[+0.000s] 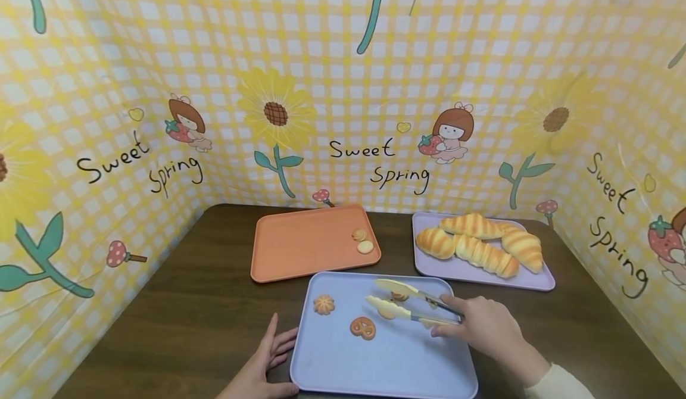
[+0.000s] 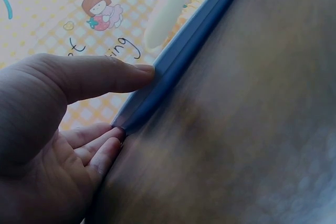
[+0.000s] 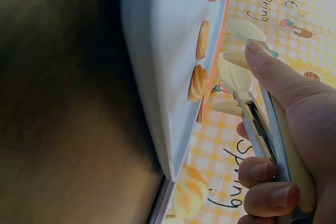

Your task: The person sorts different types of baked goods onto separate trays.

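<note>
My right hand point(image 1: 485, 324) grips a pair of tongs point(image 1: 395, 309) with cream tips and metal arms. Its tips stand apart above the blue tray point(image 1: 332, 363), toward its back right. Between and under them are a brown swirled cookie point(image 1: 399, 296) and a pale cookie point(image 1: 386, 314), both partly hidden. A pretzel cookie point(image 1: 362, 328) lies near the tray's middle, a flower-shaped cookie point(image 1: 324, 304) at its back left. My left hand point(image 1: 265, 360) rests at the tray's left edge, fingers extended; in the left wrist view, the thumb point(image 2: 105, 74) touches the blue rim point(image 2: 173, 61).
An orange tray point(image 1: 305, 244) behind on the left holds a swirled cookie point(image 1: 359, 234) and a pale round cookie point(image 1: 365, 247). At the back right, a lilac tray point(image 1: 429, 268) carries several bread rolls point(image 1: 485, 256). Patterned cloth point(image 1: 370, 101) encloses the dark wooden table point(image 1: 187, 304).
</note>
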A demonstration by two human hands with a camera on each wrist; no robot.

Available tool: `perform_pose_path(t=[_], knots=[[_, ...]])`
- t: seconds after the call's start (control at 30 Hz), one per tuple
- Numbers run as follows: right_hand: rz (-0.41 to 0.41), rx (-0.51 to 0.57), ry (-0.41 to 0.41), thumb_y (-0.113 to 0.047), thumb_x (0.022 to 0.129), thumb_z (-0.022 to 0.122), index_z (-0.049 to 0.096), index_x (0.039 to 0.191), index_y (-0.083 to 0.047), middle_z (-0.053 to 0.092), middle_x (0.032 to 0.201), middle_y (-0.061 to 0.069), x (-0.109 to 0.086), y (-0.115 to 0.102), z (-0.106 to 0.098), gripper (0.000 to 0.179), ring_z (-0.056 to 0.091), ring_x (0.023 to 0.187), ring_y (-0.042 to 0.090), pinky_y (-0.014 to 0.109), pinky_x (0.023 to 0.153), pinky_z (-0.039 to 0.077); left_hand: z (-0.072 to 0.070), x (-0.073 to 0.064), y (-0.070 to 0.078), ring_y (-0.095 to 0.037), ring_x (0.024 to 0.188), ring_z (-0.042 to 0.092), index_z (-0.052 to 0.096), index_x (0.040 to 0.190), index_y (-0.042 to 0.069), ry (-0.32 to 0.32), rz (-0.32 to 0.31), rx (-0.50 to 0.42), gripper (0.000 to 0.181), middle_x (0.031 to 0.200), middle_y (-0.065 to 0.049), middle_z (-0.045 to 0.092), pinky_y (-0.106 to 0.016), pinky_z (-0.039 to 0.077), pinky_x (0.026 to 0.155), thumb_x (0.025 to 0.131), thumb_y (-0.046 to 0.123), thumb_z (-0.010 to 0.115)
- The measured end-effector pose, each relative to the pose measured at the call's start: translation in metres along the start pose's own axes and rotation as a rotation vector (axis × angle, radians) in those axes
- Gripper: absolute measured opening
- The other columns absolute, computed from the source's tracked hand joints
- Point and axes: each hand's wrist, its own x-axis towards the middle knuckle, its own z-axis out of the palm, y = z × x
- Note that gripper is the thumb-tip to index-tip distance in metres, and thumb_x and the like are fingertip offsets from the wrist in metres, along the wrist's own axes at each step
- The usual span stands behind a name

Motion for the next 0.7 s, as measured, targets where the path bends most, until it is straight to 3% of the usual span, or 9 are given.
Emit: perform_pose_path(t=[0.2,0.4,0.57,0.7], knots=[[-0.023,-0.005,-0.002,-0.071,0.066,0.074,0.074,0.121,-0.017,0.070,0.076,0.010,-0.009,0.001,0.002,0.077,0.039,0.052,0.015,0.033,0.044,0.036,0.000,-0.001,0.000,0.012,0.126,0.036,-0.030,0.146,-0.005,-0.001,0.008,-0.003,0.123,0.146,-0.049,0.018,-0.016,0.038,0.097,0.086,0.007,0.076],[-0.001,-0.014,0.010,-0.074,0.066,0.073,0.074,0.122,-0.018,0.052,0.058,-0.003,-0.014,0.009,0.008,0.078,0.034,0.051,0.012,0.031,0.043,0.034,0.001,0.000,0.000,0.012,0.126,0.036,-0.029,0.146,-0.007,0.008,0.036,0.021,0.121,0.145,-0.050,0.020,-0.017,0.038,0.097,0.086,0.006,0.075],[0.033,-0.030,-0.001,-0.075,0.064,0.073,0.073,0.124,-0.019,0.070,0.077,0.010,-0.020,0.013,0.006,0.082,0.045,0.055,0.015,0.035,0.047,0.041,0.001,0.000,0.000,0.011,0.127,0.036,-0.028,0.146,-0.007,0.010,0.046,0.020,0.121,0.145,-0.050,0.020,-0.017,0.039,0.097,0.085,0.005,0.076],[0.068,-0.029,-0.017,-0.076,0.063,0.072,0.073,0.123,-0.018,0.071,0.079,0.010,-0.025,0.016,0.004,0.083,0.049,0.055,0.016,0.037,0.048,0.042,0.001,-0.001,0.000,0.011,0.127,0.036,-0.028,0.146,-0.007,0.008,0.054,0.016,0.121,0.144,-0.050,0.021,-0.017,0.039,0.097,0.085,0.004,0.076]])
